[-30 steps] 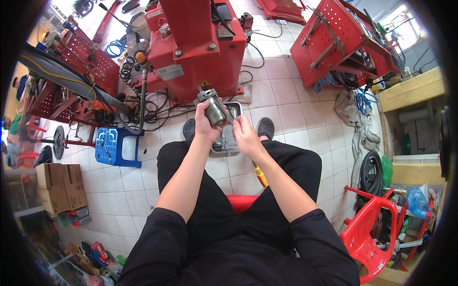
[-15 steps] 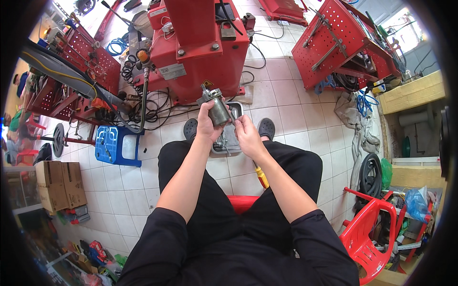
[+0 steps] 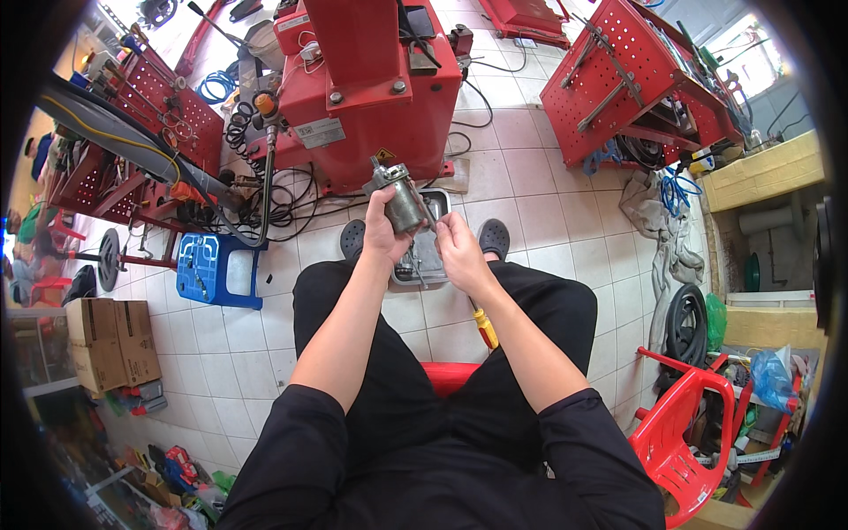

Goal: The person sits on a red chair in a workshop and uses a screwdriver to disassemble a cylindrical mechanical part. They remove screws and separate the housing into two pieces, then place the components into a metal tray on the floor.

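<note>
Head cam, 2 hands (image 3: 382,234) w/ 1 metal cyl. (image 3: 405,210), 1 ylw-handled screwdriver (image 3: 485,329)

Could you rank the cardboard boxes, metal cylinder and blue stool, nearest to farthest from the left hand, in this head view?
1. Metal cylinder: held in the left hand.
2. Blue stool: left, on the floor.
3. Cardboard boxes: farther left.

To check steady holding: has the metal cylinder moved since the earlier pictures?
No, the metal cylinder shows no clear shift against the red machine.
</note>
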Tool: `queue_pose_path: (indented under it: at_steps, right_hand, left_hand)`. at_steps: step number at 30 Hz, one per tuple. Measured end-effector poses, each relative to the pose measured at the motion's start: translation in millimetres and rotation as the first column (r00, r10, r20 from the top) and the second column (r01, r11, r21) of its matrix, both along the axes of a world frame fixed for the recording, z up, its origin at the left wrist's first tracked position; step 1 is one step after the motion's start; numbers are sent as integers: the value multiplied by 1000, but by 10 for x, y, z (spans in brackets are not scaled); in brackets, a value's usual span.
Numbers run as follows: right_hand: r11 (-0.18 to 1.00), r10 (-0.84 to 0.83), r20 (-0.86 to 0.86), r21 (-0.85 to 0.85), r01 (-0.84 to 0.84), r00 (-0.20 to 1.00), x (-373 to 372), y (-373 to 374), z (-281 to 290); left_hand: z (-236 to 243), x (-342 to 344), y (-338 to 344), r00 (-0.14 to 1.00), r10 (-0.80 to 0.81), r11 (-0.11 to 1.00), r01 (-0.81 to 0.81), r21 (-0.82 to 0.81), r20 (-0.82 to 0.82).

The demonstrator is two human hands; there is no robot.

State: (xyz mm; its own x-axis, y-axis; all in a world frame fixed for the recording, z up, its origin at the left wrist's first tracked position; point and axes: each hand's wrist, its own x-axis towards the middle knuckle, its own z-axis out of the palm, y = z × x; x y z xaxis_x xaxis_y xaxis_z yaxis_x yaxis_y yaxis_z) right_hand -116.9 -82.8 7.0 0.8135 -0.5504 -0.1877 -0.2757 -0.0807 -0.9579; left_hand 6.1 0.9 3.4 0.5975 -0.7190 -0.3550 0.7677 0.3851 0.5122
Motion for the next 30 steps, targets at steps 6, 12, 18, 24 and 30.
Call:
queue_pose_path:
  at_steps: [6, 12, 18, 24, 30]
  right_hand:
    - [993, 14, 28, 115, -17, 999, 4, -25, -33]
    - [932, 49, 55, 357, -66, 997, -1, -77, 37]
    - [992, 21, 37, 127, -26, 999, -14, -38, 31]
    - [994, -42, 65, 104, 35, 997, 0, 23, 39]
    - [997, -42, 53, 72, 38, 998, -8, -19, -68]
  left_hand:
    - [8, -4, 4, 1000, -3, 1000, 3, 10, 24]
    - [-26, 25, 7, 995, -12, 1000, 12, -2, 97]
    - [-20, -1, -1, 996, 2, 1000, -5, 25, 86]
    - [-47, 3, 4, 993, -19, 999, 16, 32, 119]
    - [-43, -5, -7, 995, -6, 1000, 3, 29, 104]
